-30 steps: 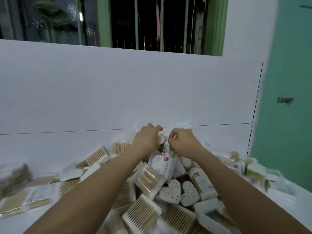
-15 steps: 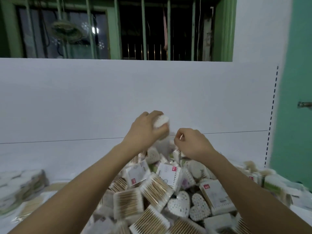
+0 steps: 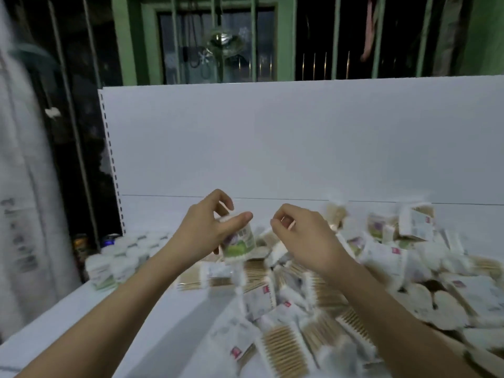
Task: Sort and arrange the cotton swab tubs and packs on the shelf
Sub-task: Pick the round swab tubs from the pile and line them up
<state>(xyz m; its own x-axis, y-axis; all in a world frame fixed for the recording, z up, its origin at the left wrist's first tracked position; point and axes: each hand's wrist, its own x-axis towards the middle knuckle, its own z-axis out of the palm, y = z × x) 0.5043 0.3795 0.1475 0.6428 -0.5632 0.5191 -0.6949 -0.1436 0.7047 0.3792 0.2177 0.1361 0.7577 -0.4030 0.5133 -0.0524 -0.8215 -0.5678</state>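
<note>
Stacked tubs: a block of small round tubs (image 3: 120, 257) with white lids and pale green labels stands at the far left of my shelf (image 3: 95, 317), well left of both my hands.
My left hand: my left hand (image 3: 203, 227) is raised above the shelf with its fingers and thumb curled round one cotton swab tub (image 3: 238, 242); the thumb lies across the white lid, and the green and purple label faces me.
Tub in hand: it is tilted and held clear of the heap, just left of my right hand.
My right hand: my right hand (image 3: 302, 236) hovers just beside the tub, apart from it, fingers loosely curled and holding nothing.
Loose heap: flat packs (image 3: 275, 347) of wooden-stemmed swabs, more tubs and heart-shaped boxes (image 3: 436, 304) lie jumbled under and to the right of my hands, reaching to the right edge.
Surface: the shelf is white, with a bare stretch beneath my left forearm.
Room: a white back panel (image 3: 286, 137) rises behind the shelf, a slotted upright (image 3: 110, 159) along its left edge; above it are green window bars (image 3: 253, 36) with darkness behind.
Writing: several packs carry a small red square mark; motion blur leaves no lettering that I can read.
</note>
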